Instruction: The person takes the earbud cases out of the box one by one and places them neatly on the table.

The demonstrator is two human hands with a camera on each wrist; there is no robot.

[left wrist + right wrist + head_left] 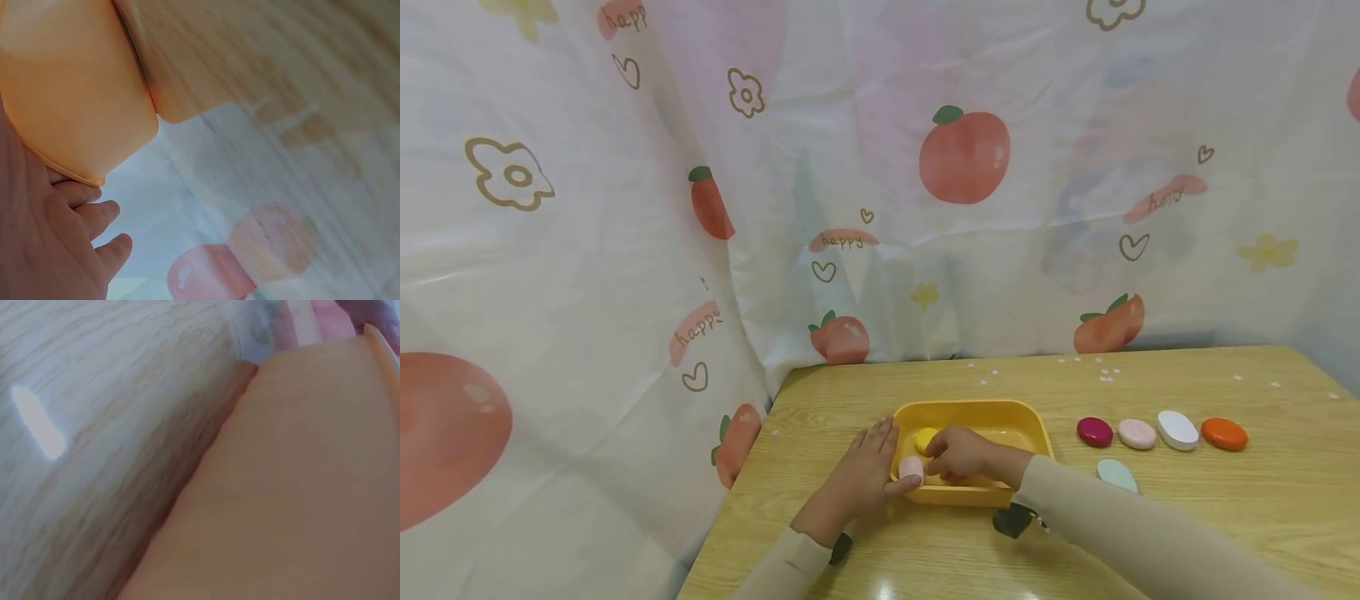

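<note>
A yellow-orange plastic tray (970, 497) stands on the table. In the head view my left hand (865, 467) rests along its left rim, fingers stretched out, thumb reaching over the front corner. The left wrist view shows the fingertips (107, 215) beside the tray's outer wall (81, 81). My right hand (966, 454) is inside the tray, its fingers bent. Its fingertips are at the edge of a pale pink rounded piece (911, 467); whether they pinch it is unclear. Just behind lies a yellow rounded piece (924, 440), partly hidden by the right hand.
Right of the tray, smooth oval pieces lie in a row: magenta (1094, 432), pale pink (1137, 433), white (1177, 430) and orange (1224, 433). A pale green one (1117, 475) is nearer, beside the right sleeve (1090, 508). A fruit-printed curtain (895, 167) hangs behind the wooden table (865, 383).
</note>
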